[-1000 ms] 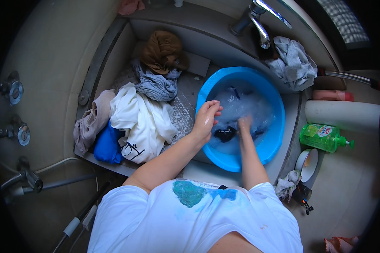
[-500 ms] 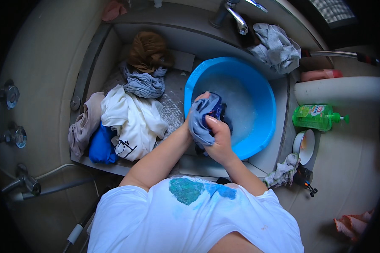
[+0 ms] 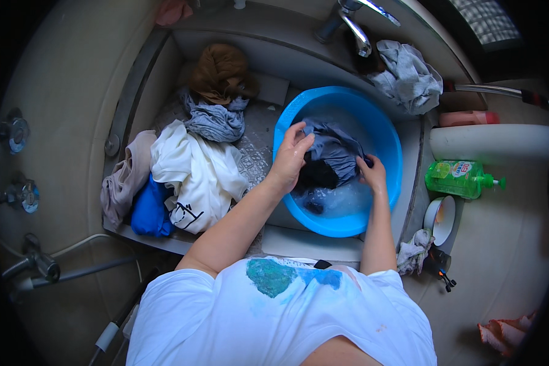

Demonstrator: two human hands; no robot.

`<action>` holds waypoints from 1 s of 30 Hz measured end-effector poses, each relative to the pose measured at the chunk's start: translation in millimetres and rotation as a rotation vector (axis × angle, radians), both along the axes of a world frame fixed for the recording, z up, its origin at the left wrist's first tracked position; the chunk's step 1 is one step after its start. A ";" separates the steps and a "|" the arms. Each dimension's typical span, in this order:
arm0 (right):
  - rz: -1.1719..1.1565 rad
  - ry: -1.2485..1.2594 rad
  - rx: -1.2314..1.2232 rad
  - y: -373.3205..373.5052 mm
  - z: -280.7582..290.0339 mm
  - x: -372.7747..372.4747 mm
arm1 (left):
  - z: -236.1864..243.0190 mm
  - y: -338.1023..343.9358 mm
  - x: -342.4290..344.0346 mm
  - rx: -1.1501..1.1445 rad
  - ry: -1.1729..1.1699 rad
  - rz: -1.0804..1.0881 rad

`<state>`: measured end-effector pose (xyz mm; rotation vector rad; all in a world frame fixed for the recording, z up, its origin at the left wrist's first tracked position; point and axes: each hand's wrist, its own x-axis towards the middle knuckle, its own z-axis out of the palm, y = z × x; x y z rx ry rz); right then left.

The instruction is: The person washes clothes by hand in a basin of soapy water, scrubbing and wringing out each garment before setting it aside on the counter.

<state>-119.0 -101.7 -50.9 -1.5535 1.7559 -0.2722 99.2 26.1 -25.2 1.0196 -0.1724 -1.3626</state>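
A wet grey-blue garment with dark parts is spread out in a round blue basin of cloudy, sudsy water. On the basin's left side, my left hand grips the garment's edge between thumb and fingers. My right hand pinches its other edge near the basin's right wall. Between the two hands the cloth hangs stretched, its lower black part dipping into the water. A small dark bit of cloth shows in the suds below my left hand.
Left of the basin, the sink holds a brown cloth, a grey garment, a white garment, a blue cloth and a beige one. A faucet, grey cloth, green pump bottle and white bowl line the edge.
My hands held the garment bunched together above the basin's left side. Now they are apart, the right one further right, and the garment is spread and lowered to the water.
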 end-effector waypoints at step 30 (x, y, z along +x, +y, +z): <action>-0.011 -0.969 0.259 48.5 89.8 14.7 | 8.1 -1.3 -11.8 0.061 -0.179 -0.097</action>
